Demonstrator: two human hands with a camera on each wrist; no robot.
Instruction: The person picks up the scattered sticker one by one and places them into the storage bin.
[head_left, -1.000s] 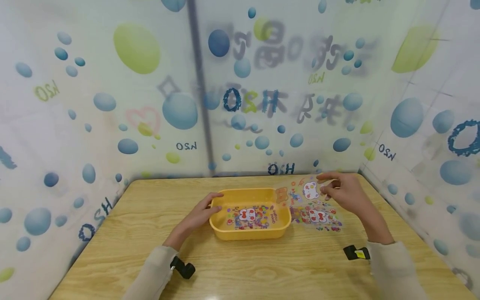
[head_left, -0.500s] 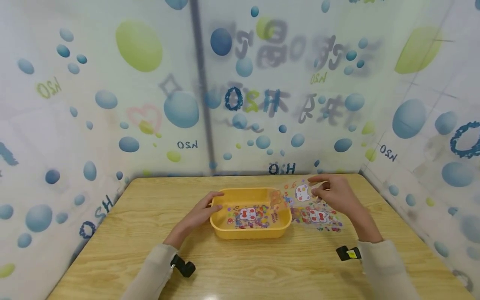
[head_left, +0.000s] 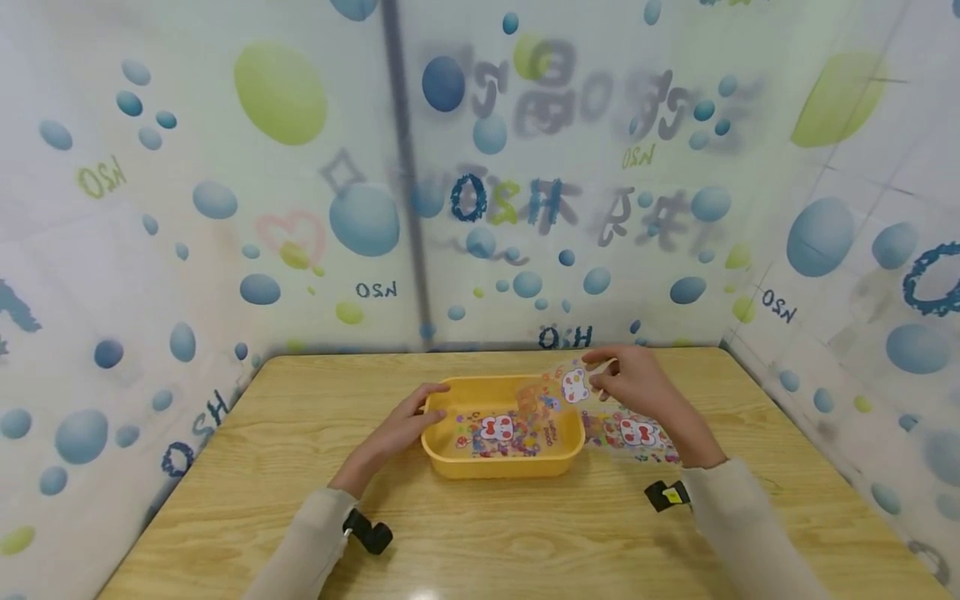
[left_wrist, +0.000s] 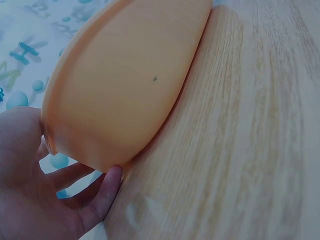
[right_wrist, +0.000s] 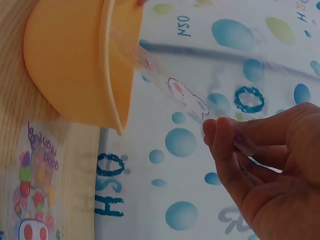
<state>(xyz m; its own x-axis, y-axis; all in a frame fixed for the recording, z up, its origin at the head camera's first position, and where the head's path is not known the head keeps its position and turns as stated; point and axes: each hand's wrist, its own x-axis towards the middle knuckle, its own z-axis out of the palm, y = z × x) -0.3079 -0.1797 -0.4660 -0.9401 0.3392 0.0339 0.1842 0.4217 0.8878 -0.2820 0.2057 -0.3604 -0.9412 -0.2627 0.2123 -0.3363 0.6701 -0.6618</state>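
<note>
A yellow plastic basin stands on the wooden table. My left hand grips its left end, with the thumb over the rim and other fingers against the outer wall in the left wrist view. My right hand pinches the edge of a clear sticker sheet with a white bear print. This sheet slants down over the basin's right side, its far end inside. Another clear sheet with a red-bowed white character lies in the basin. A similar sheet lies on the table right of the basin, partly behind my right arm.
The wooden table reaches back to a light curtain with blue and green dots. More dotted sheeting rises along the right side. Each wrist carries a small black camera.
My right hand has moved left with the bear-print sheet, bringing it from beside the basin to over its right part. My left hand has stayed on the basin.
</note>
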